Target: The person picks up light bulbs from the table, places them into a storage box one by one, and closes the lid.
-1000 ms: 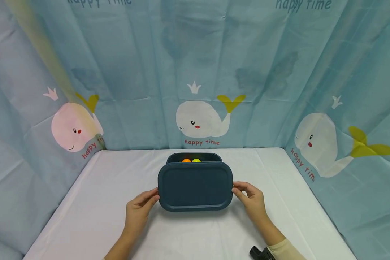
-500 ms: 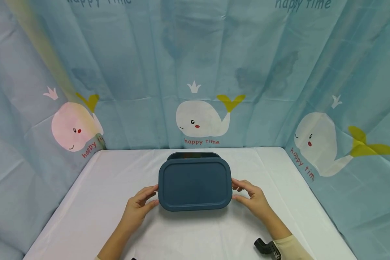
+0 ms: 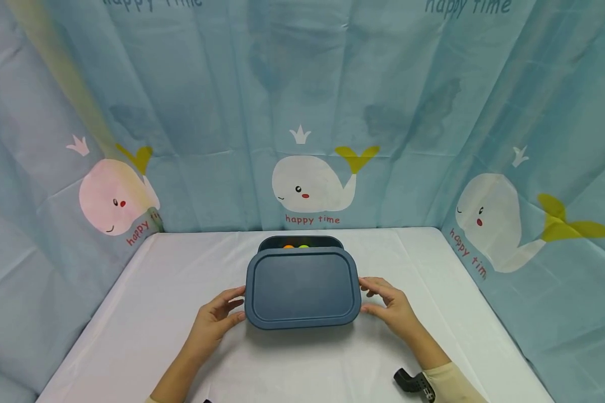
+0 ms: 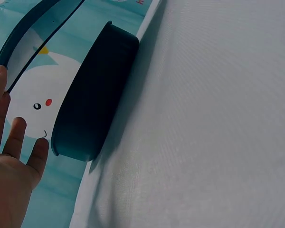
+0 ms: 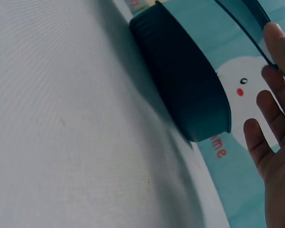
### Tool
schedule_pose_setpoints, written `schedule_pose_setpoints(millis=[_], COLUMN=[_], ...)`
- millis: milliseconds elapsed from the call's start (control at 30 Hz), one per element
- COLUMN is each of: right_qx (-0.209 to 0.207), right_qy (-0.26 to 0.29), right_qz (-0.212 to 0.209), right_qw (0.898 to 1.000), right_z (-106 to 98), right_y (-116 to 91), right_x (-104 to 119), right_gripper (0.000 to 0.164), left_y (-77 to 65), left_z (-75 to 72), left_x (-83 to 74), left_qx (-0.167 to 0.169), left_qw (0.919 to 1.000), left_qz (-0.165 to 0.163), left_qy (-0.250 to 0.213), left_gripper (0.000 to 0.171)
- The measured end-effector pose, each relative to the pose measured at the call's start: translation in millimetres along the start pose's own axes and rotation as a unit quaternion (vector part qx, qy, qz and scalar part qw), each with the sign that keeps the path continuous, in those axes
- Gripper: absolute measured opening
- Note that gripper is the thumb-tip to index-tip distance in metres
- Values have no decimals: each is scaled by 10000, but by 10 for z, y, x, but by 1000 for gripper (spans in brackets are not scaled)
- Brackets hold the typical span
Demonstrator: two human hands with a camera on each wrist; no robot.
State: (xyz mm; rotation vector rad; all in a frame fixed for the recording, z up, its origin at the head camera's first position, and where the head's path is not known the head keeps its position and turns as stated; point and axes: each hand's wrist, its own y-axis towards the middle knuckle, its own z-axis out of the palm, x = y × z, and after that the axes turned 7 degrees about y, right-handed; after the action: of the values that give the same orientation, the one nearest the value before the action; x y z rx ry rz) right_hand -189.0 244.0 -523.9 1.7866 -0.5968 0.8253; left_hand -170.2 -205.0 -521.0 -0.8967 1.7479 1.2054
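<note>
Both hands hold up a dark blue rounded rectangular lid (image 3: 302, 288) by its two short ends. My left hand (image 3: 214, 319) pinches its left edge between thumb and fingers; in the left wrist view that hand (image 4: 12, 164) has its lower fingers spread off the rim. At the right edge my right hand (image 3: 390, 308) pinches likewise, and the right wrist view shows this hand (image 5: 282, 137) with its lower fingers free. Behind and below the lid stands a dark teal box (image 4: 95, 95) on the table, separated from it by a gap. An orange ball (image 3: 288, 246) and a yellow-green ball (image 3: 304, 246) peek out inside.
A white cloth covers the table (image 3: 146, 313). Blue curtains (image 3: 212, 140) with printed whales rise behind it and along both sides. A black wrist device (image 3: 414, 383) sits at the right sleeve (image 3: 454, 383).
The lid has tilted and now shows a lighter face. It rose over the balls, hiding them half a second ago, then dipped slightly, uncovering their tops. The thumbs have slid lower along its ends.
</note>
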Motion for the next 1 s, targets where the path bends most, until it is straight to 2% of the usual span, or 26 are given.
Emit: schedule_pose_setpoints(millis=[133,267,367,533,800,1000], right_qx=[49,23,-2,30,41,90], right_qy=[42,45,-2,-47,-128,-236], right_qz=[-110,150,349,399,703,875], right_qw=[9999,9999,9994,9992,9974,9958], right_z=[-8,-27,-35,-41,-68,-91], right_y=[-12,-49,-72,-73,70,149], right_x=[-2,-23,-37,-42,14,-25], right_gripper=[67,68,68,67,64,63], left_y=[12,4,-8,-20,110,195], left_z=[25,47,56,50,-16,-58], left_x=[4,0,7,34,-38,-3], left_qx=[123,152,163,121,71,104], left_qw=[9991,9985,9992,9998,9974,9964], left_qz=[135,82,61,76,164,-13], left_qy=[-388,-519,-363,130,694,845], left_gripper=[59,59,61,63,62,61])
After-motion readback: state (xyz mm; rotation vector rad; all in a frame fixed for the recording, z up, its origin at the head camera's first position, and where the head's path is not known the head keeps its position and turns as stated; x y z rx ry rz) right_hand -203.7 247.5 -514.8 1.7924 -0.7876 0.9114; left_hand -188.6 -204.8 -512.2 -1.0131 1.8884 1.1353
